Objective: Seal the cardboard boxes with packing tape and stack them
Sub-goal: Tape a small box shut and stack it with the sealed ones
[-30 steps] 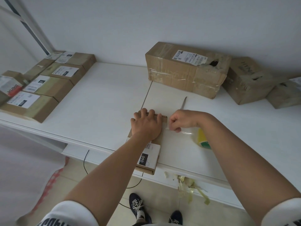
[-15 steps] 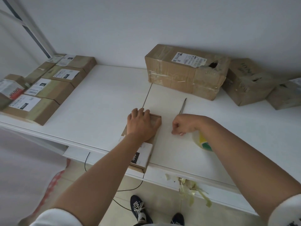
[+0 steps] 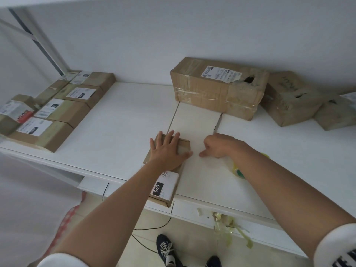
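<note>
Taping the small box [image 3: 174,151] at frame centre
My left hand [image 3: 167,149] presses it flat-fingered; right hand [image 3: 218,145] curled, contents unclear; light, stiff cardboard, best gripped by its edges

Dim, soft light; warped edges

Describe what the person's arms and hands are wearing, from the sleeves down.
Both arms are bare from the sleeve hems down. The left hand and right hand wear no gloves, and no rings, watch or bands show. Short white sleeves edge the bottom of the frame: the left sleeve looks plain, while the right sleeve carries dark printed lettering, cut off and unreadable.
</note>
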Motion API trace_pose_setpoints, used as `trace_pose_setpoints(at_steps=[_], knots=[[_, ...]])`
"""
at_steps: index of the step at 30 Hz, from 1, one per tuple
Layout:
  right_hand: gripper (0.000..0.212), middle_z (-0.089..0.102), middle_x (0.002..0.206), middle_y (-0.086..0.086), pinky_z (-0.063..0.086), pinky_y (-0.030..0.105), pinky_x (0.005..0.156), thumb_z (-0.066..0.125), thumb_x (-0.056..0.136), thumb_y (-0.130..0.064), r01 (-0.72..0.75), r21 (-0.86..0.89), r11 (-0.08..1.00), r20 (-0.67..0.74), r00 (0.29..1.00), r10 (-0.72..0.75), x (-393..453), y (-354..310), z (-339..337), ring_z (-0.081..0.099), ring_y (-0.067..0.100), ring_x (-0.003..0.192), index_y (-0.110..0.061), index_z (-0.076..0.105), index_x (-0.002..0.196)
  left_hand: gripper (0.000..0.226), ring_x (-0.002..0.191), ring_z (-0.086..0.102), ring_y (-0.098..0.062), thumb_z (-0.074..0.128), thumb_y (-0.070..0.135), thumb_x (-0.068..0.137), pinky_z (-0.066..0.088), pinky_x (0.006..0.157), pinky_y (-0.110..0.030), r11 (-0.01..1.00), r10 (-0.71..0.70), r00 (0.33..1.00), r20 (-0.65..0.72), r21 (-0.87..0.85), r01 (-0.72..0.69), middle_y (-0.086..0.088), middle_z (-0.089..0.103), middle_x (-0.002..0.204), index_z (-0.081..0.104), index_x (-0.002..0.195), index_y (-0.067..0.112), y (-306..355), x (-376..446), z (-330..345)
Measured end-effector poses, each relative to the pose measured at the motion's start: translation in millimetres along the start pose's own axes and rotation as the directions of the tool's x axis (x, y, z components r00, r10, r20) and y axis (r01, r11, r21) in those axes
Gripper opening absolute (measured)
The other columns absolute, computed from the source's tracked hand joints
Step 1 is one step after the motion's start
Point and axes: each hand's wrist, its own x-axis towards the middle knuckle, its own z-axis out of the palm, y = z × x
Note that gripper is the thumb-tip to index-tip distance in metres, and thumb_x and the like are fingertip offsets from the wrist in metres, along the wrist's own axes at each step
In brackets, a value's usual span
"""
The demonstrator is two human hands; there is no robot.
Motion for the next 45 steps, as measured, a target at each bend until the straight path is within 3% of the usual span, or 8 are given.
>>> trace_pose_setpoints(at_steps=[5, 10, 16, 20, 24, 31, 38, 45], knots=[[0.033, 0.057, 0.095, 0.004, 0.045, 0.035, 0.072, 0.057, 0.093, -0.048, 0.015, -0.002, 1.0, -0.025, 1.0, -0.015, -4, -4, -4, 0.058, 0.025, 0.088, -0.016, 0.058, 0.095, 0.082, 0.153, -0.007, -0.029, 0.046, 0.068, 0.09, 0.001, 0.122, -0.053, 1.0, -0.007, 0.997, -0.076, 0.014, 0.008, 0.007, 0.008, 0.167, 0.015, 0.157, 0.033, 7, 0, 0], [0.046, 0.057, 0.078, 0.008, 0.043, 0.035, 0.063, 0.043, 0.099, -0.047, 0.097, 0.122, 0.988, -0.235, 0.97, -0.067, -13, -25, -14, 0.058, 0.03, 0.074, -0.011, 0.054, 0.073, 0.126, 0.154, -0.004, -0.025, 0.055, 0.085, 0.073, 0.008, 0.125, -0.044, 0.988, -0.102, 0.995, 0.008, -0.114, 0.103, -0.006, -0.002, 0.168, 0.003, 0.159, 0.009, -1, -2, -13], [0.039, 0.06, 0.103, 0.014, 0.041, 0.034, 0.073, 0.033, 0.105, -0.039, 0.056, 0.226, 0.973, -0.181, 0.983, -0.015, -13, -59, 7, 0.059, 0.031, 0.092, -0.01, 0.058, 0.099, 0.075, 0.154, 0.01, -0.023, 0.055, 0.041, 0.099, 0.013, 0.123, -0.036, 0.802, -0.284, 0.947, -0.151, -0.579, 0.148, -0.009, 0.012, 0.167, 0.022, 0.157, 0.005, -26, -5, -23], [0.033, 0.061, 0.117, 0.021, 0.045, 0.035, 0.08, 0.037, 0.104, -0.025, -0.006, 0.341, 0.94, -0.203, 0.976, 0.08, -20, -69, 21, 0.06, 0.038, 0.107, -0.003, 0.059, 0.117, 0.051, 0.116, 0.056, -0.032, 0.038, 0.055, 0.1, 0.047, 0.095, -0.041, 0.852, -0.413, 0.91, -0.036, -0.369, 0.372, -0.013, 0.064, 0.122, 0.061, 0.116, 0.012, -34, -11, -16], [0.03, 0.059, 0.123, 0.025, 0.044, 0.033, 0.078, 0.036, 0.102, -0.015, -0.015, 0.474, 0.88, -0.184, 0.976, 0.116, -29, -79, 24, 0.06, 0.038, 0.11, 0.0, 0.054, 0.121, 0.049, 0.095, 0.058, -0.025, 0.042, 0.058, 0.099, 0.046, 0.079, -0.033, 0.84, -0.38, 0.923, -0.058, -0.441, 0.318, -0.007, 0.064, 0.11, 0.055, 0.123, 0.017, -32, -25, -22], [0.041, 0.062, 0.107, 0.008, 0.051, 0.043, 0.09, 0.037, 0.101, -0.051, 0.233, 0.91, 0.342, -0.301, 0.94, 0.158, -41, -104, 37, 0.064, 0.028, 0.095, -0.018, 0.027, 0.123, 0.038, 0.071, 0.066, -0.009, 0.05, 0.041, 0.102, 0.049, 0.051, -0.017, 0.485, -0.258, 0.961, -0.097, -0.873, 0.042, -0.005, 0.066, 0.099, 0.032, 0.133, 0.026, -31, -68, -47], [0.049, 0.055, 0.11, 0.001, 0.038, 0.013, 0.059, 0.034, 0.102, -0.052, 0.238, 0.948, 0.213, -0.274, 0.948, 0.162, -37, -133, 41, 0.053, 0.0, 0.081, -0.014, 0.036, 0.132, 0.036, 0.074, 0.066, -0.001, 0.042, 0.039, 0.105, 0.052, 0.06, -0.016, 0.616, -0.16, 0.978, -0.131, -0.787, -0.005, 0.0, 0.063, 0.1, 0.029, 0.133, 0.019, -59, -77, -51], [0.045, 0.066, 0.101, 0.008, 0.053, 0.027, 0.058, 0.037, 0.099, -0.058, 0.153, 0.954, 0.259, -0.166, 0.986, 0.028, 1, -180, 23, 0.068, 0.021, 0.083, -0.021, 0.045, 0.123, 0.042, 0.106, 0.058, -0.002, 0.023, 0.049, 0.106, 0.041, 0.084, -0.012, 0.576, -0.187, 0.977, -0.103, -0.817, 0.024, 0.011, 0.06, 0.119, 0.052, 0.133, 0.033, -137, -73, -62]])
